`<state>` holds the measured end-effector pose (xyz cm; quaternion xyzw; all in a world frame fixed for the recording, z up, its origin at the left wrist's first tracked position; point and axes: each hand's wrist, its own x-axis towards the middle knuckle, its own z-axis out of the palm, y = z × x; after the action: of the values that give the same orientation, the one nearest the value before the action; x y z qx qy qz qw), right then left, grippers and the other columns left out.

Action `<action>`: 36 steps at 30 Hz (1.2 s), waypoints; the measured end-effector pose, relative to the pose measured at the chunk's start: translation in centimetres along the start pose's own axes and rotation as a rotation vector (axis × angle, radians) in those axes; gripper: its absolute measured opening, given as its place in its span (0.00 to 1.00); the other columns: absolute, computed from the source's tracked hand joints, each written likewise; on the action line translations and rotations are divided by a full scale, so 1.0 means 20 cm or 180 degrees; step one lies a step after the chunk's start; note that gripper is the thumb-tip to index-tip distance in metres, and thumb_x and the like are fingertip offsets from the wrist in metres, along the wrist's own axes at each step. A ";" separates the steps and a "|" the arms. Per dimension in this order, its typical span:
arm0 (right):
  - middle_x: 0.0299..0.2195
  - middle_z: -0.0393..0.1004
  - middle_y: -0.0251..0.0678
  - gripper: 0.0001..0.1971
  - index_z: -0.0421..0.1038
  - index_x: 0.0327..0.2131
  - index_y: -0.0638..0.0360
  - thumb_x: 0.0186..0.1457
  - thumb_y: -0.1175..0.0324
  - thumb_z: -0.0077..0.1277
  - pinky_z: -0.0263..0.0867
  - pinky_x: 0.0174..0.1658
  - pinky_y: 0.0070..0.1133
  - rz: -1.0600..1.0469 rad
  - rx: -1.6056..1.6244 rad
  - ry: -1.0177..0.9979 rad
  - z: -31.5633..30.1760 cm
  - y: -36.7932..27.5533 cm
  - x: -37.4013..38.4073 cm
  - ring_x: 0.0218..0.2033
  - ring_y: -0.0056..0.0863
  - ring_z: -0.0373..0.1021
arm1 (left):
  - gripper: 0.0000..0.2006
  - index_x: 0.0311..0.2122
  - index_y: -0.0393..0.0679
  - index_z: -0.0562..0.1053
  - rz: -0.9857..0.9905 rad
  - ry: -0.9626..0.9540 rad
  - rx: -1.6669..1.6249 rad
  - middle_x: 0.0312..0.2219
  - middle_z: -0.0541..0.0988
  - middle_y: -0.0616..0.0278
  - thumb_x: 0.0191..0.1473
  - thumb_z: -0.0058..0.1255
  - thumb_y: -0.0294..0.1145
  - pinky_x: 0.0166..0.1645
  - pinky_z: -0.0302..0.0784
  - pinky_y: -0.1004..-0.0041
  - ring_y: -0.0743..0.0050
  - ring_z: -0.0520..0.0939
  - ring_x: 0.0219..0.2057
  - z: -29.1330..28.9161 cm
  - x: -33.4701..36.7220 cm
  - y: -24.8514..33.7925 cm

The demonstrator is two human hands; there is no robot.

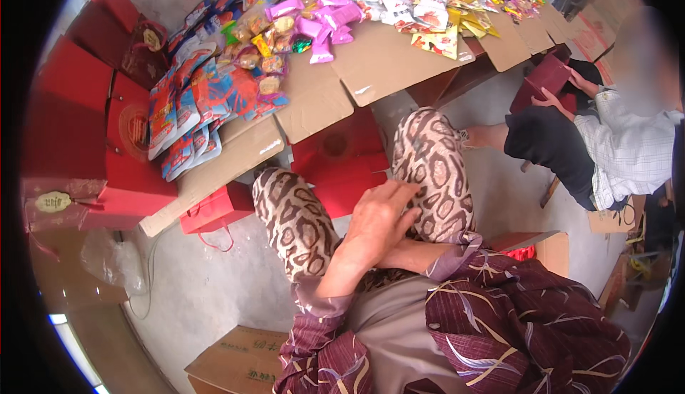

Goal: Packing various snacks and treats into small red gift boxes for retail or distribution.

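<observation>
My left hand (pixel 378 214) rests over my lap. Its fingers are loosely stretched toward the right knee, the thumb stands apart, and I see nothing in them. Under it crosses my right hand, of which only the wrist shows; its fingers are hidden behind the left hand. Both lie over leopard-patterned trousers (pixel 433 158). Ahead of my knees, flattened cardboard (pixel 385 66) covers a table. On it lie red-and-blue snack packets (pixel 210 91), small pink-wrapped sweets (pixel 335 16), white-and-red packets (pixel 428 10) and yellow packets (pixel 435 43).
Red gift boxes (pixel 68 119) stand at the left. A red gift bag (pixel 217 208) and a red box (pixel 342 148) sit below the table edge. Cardboard boxes (pixel 239 358) are on the floor. At right, a seated person (pixel 628 144) holds a dark red box (pixel 540 80).
</observation>
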<state>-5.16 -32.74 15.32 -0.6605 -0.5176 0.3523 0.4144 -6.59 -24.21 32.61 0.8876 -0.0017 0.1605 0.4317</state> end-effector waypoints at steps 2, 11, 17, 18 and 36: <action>0.37 0.77 0.46 0.14 0.74 0.40 0.61 0.53 0.64 0.49 0.69 0.44 0.35 0.0052 -0.0113 0.0095 -0.05 0.08 0.01 0.41 0.44 0.74 | 0.14 0.41 0.41 0.73 -0.0130 -0.0086 0.0039 0.35 0.76 0.52 0.47 0.58 0.26 0.41 0.73 0.59 0.47 0.77 0.38 0.06 0.02 -0.03; 0.36 0.77 0.46 0.14 0.74 0.40 0.61 0.53 0.63 0.49 0.69 0.44 0.35 0.0236 -0.0412 0.0345 -0.30 0.34 -0.21 0.41 0.43 0.74 | 0.16 0.42 0.41 0.73 -0.1408 -0.1335 0.1078 0.37 0.77 0.47 0.47 0.59 0.33 0.42 0.75 0.55 0.43 0.79 0.39 0.23 -0.19 -0.26; 0.36 0.77 0.45 0.14 0.74 0.40 0.61 0.53 0.63 0.50 0.69 0.44 0.35 0.0610 -0.0556 0.0597 -0.41 0.48 -0.56 0.41 0.43 0.74 | 0.17 0.45 0.44 0.72 -0.1004 -0.1106 0.0692 0.40 0.77 0.48 0.49 0.57 0.32 0.44 0.74 0.55 0.44 0.78 0.41 0.27 -0.19 -0.23; 0.36 0.77 0.45 0.14 0.74 0.40 0.61 0.53 0.63 0.50 0.69 0.44 0.35 0.0664 -0.0572 0.0651 -0.42 0.49 -0.62 0.41 0.43 0.74 | 0.17 0.45 0.44 0.72 -0.0922 -0.1150 0.0649 0.40 0.77 0.48 0.49 0.57 0.32 0.44 0.74 0.55 0.44 0.78 0.41 0.28 -0.19 -0.24; 0.36 0.78 0.44 0.14 0.74 0.40 0.61 0.54 0.62 0.50 0.69 0.43 0.34 0.0887 -0.0327 0.0649 -0.25 0.71 -0.94 0.41 0.42 0.74 | 0.14 0.37 0.36 0.75 -0.1040 -0.1333 0.0637 0.36 0.77 0.44 0.51 0.54 0.36 0.42 0.74 0.54 0.41 0.79 0.38 0.37 -0.11 -0.20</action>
<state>0.82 -53.64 5.18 -0.7784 -0.3936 0.3106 0.3777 -5.95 -27.61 24.61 0.9282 0.0681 -0.0987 0.3524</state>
